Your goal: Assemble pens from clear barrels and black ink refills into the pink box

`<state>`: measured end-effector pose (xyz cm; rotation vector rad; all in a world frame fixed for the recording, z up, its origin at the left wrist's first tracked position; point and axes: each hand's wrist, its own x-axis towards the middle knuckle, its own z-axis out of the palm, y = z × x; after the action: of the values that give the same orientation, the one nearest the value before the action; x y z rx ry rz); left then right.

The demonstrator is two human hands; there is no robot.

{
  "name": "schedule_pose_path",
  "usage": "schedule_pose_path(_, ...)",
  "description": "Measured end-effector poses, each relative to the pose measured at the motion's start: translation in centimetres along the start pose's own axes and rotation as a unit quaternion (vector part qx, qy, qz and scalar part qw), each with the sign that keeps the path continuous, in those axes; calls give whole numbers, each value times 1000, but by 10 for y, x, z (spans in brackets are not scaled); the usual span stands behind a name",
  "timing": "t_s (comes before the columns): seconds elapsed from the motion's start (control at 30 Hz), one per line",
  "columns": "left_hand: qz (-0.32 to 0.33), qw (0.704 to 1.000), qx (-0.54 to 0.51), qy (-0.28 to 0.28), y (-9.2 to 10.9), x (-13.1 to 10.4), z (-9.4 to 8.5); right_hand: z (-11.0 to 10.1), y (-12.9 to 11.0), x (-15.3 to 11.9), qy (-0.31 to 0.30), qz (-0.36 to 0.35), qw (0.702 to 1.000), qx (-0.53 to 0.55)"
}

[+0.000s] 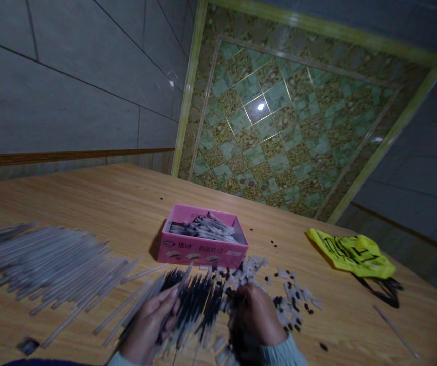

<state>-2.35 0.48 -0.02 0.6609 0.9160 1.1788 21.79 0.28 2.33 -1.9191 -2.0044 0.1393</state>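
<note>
My left hand (153,317) is closed around a slim pen (186,274), which points up and away from me. Just right of it lies a bundle of thin black pen refills (197,300), their pale ends towards me. My right hand (258,311) has its fingers curled down at the pile of small black and whitish caps and plugs (292,297); whatever the fingertips grip is hidden. Behind both hands stands an open pink box (203,252) with many slim grey-white pens (207,227) in it. Many clear pen barrels (54,264) lie spread at the left.
A yellow bag (351,254) with black print and a dark strap lies at the right of the wooden table (119,198). One thin stick (396,330) rests near the right edge. A small dark piece (28,345) sits front left. Tiled walls (89,76) rise behind.
</note>
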Motion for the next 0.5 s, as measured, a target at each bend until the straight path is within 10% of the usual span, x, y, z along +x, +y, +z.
schedule_pose_path(0.33, -7, 1000, 7, -9, -4, 8, -10, 9, -6, -5, -60, -58, 996, -12)
schedule_pose_path(0.5, -13, 999, 37, -11, -4, 7, -8, 16, -13, -1, -2, -47, 986, 162)
